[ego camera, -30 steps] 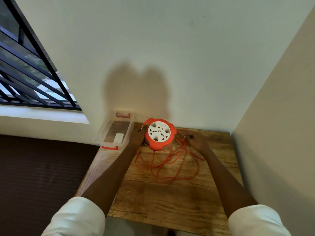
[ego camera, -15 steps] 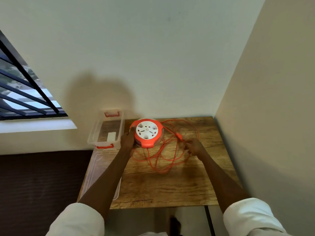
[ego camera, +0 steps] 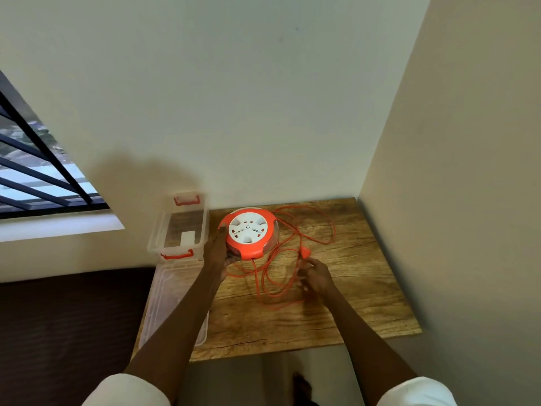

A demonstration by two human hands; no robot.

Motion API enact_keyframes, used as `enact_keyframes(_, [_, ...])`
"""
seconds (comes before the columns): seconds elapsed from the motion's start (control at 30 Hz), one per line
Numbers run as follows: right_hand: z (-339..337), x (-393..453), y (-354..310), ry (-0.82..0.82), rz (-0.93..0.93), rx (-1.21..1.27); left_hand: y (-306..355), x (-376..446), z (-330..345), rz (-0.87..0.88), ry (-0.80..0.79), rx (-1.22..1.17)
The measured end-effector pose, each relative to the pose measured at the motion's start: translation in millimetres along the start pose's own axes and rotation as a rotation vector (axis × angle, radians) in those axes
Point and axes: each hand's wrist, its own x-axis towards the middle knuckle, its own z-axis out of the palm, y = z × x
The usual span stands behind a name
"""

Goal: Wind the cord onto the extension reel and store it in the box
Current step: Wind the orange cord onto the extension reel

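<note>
A round orange extension reel (ego camera: 248, 233) with a white socket face sits near the back of the wooden worktop (ego camera: 336, 312), a bit left of the middle of the frame. The left hand (ego camera: 216, 253) holds the reel by its left edge, with the fingers curled round the rim. So the left grip is holding the reel.

The orange cord (ego camera: 278, 276) is not wound up yet. It lies in loose, messy loops on the worktop, to the right of the reel and in front of it. One big loop reaches toward the back right part of the worktop. The orange plug (ego camera: 304, 252) sits just to the right of the reel, low down beside it.

The right hand (ego camera: 317, 276) is in the middle of the frame, just below the plug. Its fingers look pinched on the cord close to the plug, but the hand is a little blurry, so that grip is hard to be sure of.

A clear plastic box (ego camera: 175, 227) with red clips stands open on the left of the reel, just beside the left hand. A small white thing lies inside it. The clear lid (ego camera: 164, 300) lies flat on the worktop in front of the box, partly under the left arm.

A window (ego camera: 38, 174) with dark bars is in the left of the frame. White sleeves show at the bottom corners.
</note>
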Motion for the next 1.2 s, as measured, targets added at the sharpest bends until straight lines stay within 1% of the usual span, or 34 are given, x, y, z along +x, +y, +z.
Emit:
enact_keyframes(0.1, [1.8,-9.7,4.2,0.002,-0.031,0.13,0.4,-2.4,-4.8,-0.004,0.007,0.001])
enact_keyframes(0.13, [2.5,-11.9,4.9,-0.001,-0.038,0.138,0.8,-2.6,-6.0,-0.005,0.012,0.006])
enact_keyframes(0.27, [8.5,-19.2,7.8,-0.07,-0.075,-0.041,2.3,-5.1,-8.8,-0.01,-0.004,-0.032])
enact_keyframes(0.37, [9.9,-20.5,3.6,-0.091,-0.051,-0.077,4.9,-6.7,-10.7,0.0,-0.006,-0.033])
enact_keyframes(0.53, [-1.1,-21.9,0.2,0.008,-0.036,-0.158,12.6,-6.5,-15.6,0.014,0.035,-0.029])
enact_keyframes(0.7, [-4.3,-20.1,9.8,0.145,-0.039,-0.235,16.5,-7.0,-17.1,0.048,0.013,-0.066])
enact_keyframes(0.77, [-1.8,-20.9,11.2,0.155,-0.024,-0.348,16.8,-7.3,-15.3,0.043,-0.025,-0.105])
enact_keyframes(0.8, [-1.6,-21.9,10.1,0.139,-0.038,-0.447,17.3,-7.5,-13.9,0.039,-0.052,-0.127])
enact_keyframes(0.87, [-2.3,-24.8,6.1,0.113,-0.1,-0.652,19.2,-8.7,-9.9,0.031,-0.095,-0.165])
enact_keyframes(0.9, [-3.8,-25.5,4.2,0.11,-0.138,-0.711,20.5,-9.0,-7.4,0.026,-0.113,-0.176])
enact_keyframes(1.0, [-8.4,-27.7,1.6,0.104,-0.21,-0.741,25.9,-10.2,2.3,0.001,-0.182,-0.233])
enact_keyframes(1.07, [-10.4,-29.5,1.2,0.087,-0.201,-0.763,31.2,-13.3,11.3,-0.036,-0.204,-0.307])
enact_keyframes(1.2, [-24.8,-32.5,4.0,-0.074,-0.186,-0.946,40.1,-17.0,28.8,-0.038,-0.216,-0.396])
